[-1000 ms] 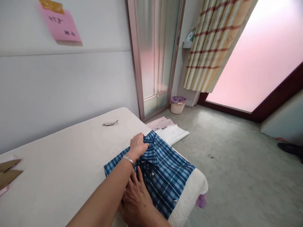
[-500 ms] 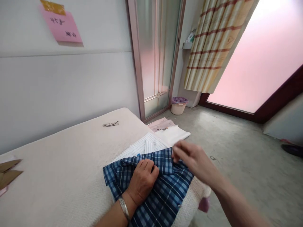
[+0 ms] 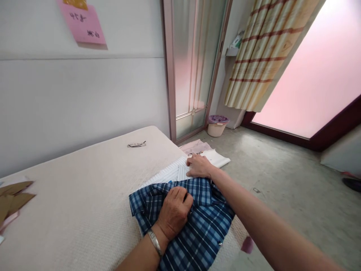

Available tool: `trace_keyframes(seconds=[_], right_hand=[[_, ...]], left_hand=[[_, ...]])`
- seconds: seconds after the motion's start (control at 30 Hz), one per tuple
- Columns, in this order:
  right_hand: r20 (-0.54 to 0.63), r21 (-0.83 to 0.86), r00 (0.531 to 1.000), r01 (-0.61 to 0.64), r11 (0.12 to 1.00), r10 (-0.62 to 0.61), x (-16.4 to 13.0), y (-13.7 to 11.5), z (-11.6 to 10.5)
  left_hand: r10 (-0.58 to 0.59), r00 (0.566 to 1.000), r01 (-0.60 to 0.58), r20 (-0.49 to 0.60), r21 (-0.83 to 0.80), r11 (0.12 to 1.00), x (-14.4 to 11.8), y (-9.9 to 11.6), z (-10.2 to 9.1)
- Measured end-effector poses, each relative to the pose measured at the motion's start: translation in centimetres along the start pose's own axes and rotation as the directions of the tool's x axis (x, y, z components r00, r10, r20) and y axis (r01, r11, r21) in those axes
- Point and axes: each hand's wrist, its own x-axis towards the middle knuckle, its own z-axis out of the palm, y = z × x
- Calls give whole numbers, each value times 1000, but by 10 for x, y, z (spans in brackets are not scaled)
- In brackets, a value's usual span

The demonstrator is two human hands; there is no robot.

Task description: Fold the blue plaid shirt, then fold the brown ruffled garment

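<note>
A blue plaid shirt [image 3: 203,229] lies bunched at the near corner of the bed, with small shiny bits on its front. My left hand [image 3: 175,209], a silver bangle at its wrist, is closed on the shirt's upper part; its fingertips are partly hidden. Beyond the plaid collar, my right hand [image 3: 199,166] rests over a white striped shirt [image 3: 163,175], thumb and fingers apart, holding nothing that I can see. Just past its knuckles lie small dark loops [image 3: 194,153], perhaps scissor handles, on folded pink cloth [image 3: 199,145]. White cloth [image 3: 218,158] sticks out beside it.
Eyeglasses [image 3: 137,144] lie farther back on the pale bed cover [image 3: 93,195]. Brown pieces [image 3: 17,195] sit at the left edge. A lined waste bin [image 3: 217,128] stands on the floor by the sliding door [image 3: 188,75]. A curtain [image 3: 259,60] hangs at right.
My right hand has moved from the plaid shirt's collar edge forward and left, over the white striped shirt. My left hand stays on the plaid shirt. The view has shifted slightly.
</note>
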Motion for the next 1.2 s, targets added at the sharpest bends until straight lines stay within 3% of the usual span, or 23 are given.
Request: trace_keyframes(seconds=[0.1, 0.27, 0.37, 0.5, 0.57, 0.67, 0.73, 0.83, 0.93, 1.03, 1.2], right_hand=[[4, 5, 1000, 10, 1000, -10, 1, -4, 3], [58, 206, 998, 16, 978, -28, 5, -12, -2], [39, 266, 992, 106, 958, -120, -4, -16, -9], [-134, 244, 939, 340, 908, -316, -49, -28, -16], [-156, 221, 912, 407, 886, -380, -78, -37, -18], [-153, 279, 906, 422, 863, -394, -109, -41, -20], [-215, 373, 937, 340, 863, -275, -111, -32, -20], [-287, 446, 955, 58, 893, 81, -86, -2, -12], [-175, 377, 935, -226, 898, 309, -50, 25, 5], [-60, 318, 935, -315, 894, 351, -29, 32, 22], [-75, 280, 939, -304, 911, 337, -29, 22, 28]], left_hand=[[-15, 1000, 15, -17, 13, 1000, 1, 0, -1], [-86, 996, 88, -36, 60, 994, 5, 0, -3], [-177, 981, 181, -82, 45, 983, 7, -1, -2], [-266, 952, 265, -151, -21, 964, 6, -3, -1], [-242, 963, 237, -115, -55, 970, 5, -5, -2], [-177, 984, 176, -14, -77, 981, 5, -6, -4], [-146, 989, 146, 11, -67, 987, 5, -5, -5], [-96, 995, 95, -8, -44, 994, 4, -4, -6], [-72, 997, 71, -33, -30, 997, 2, -5, -5], [-71, 997, 70, -42, -23, 997, 1, -6, -4], [-91, 995, 90, -42, -25, 996, 1, -5, -5]])
